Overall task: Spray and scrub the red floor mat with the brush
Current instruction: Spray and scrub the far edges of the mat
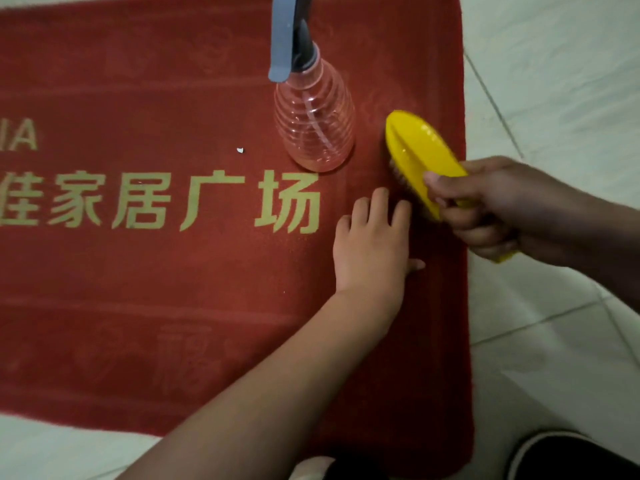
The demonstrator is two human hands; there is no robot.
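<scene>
Two bare hands on a gold-lettered red floor mat, clear ribbed plastic spray bottle standing just beyond the left hand, which lies flat, fingers spread, yellow plastic scrub brush beside its fingertips, bristles on the mat, right hand curled round the handle.

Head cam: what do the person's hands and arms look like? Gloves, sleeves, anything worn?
Both bare. The left hand and right hand have no gloves, and no rings show. The left forearm is uncovered along its whole visible length: no sleeve, watch or band. The right forearm is also sleeveless where it shows, though it sits in shadow at the frame edge.
</scene>
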